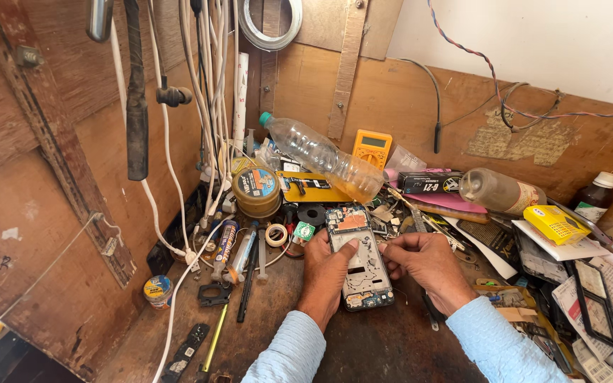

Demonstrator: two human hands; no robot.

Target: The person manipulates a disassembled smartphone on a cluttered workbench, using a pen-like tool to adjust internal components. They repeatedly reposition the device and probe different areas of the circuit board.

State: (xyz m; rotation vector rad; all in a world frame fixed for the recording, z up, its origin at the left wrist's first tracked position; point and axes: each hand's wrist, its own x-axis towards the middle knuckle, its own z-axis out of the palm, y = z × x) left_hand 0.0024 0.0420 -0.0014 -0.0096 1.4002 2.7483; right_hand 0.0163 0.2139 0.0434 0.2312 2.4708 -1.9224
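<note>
On the cluttered wooden bench, an opened phone lies flat. Left hand grips its left edge, thumb on top; right hand pinches something too small to identify beside its right edge.
</note>
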